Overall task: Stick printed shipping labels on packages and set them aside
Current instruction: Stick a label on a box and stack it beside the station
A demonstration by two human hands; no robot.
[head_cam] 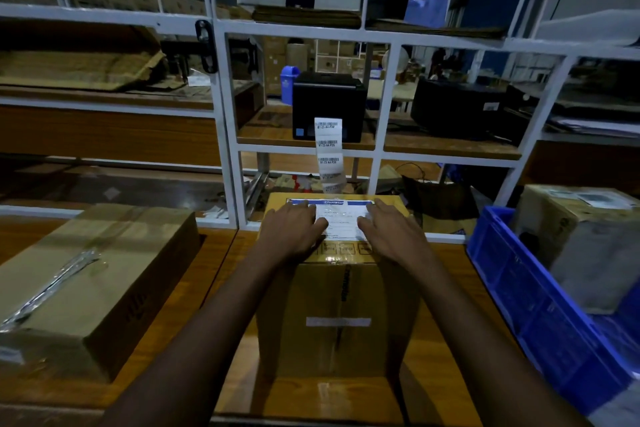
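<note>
A taped carton [97, 270] lies on the left side of the surface [194, 291], and a blue crate [540, 305] along the right edge holds a parcel [581, 239] with papers on top. Between them, in the middle and reaching to the far edge, stands the box [336, 315]. The label [341, 218] lies on its top. The left hand [294, 229] and right hand [391, 229] lie flat on the label's two ends, fingers [311, 215] straight and spread, pressing down and gripping nothing. A white rack [225, 114] rises behind the far edge. On its shelf a black printer [329, 104] lets a strip [328, 146] of barcode stickers hang down just behind the box, and a second black machine [453, 107] sits to the right. The stickers read roughly "B1-Z3-A4-P2", the last digits unclear. The label has a blue header with one white word too blurred to read, and its fine print is illegible. Dark print runs along the box's front seam, also unreadable, above a white tape patch. The hands cover both ends of the label. The carton's near corner and the crate's right side are cut off by the frame, and the upper shelves are dim.
</note>
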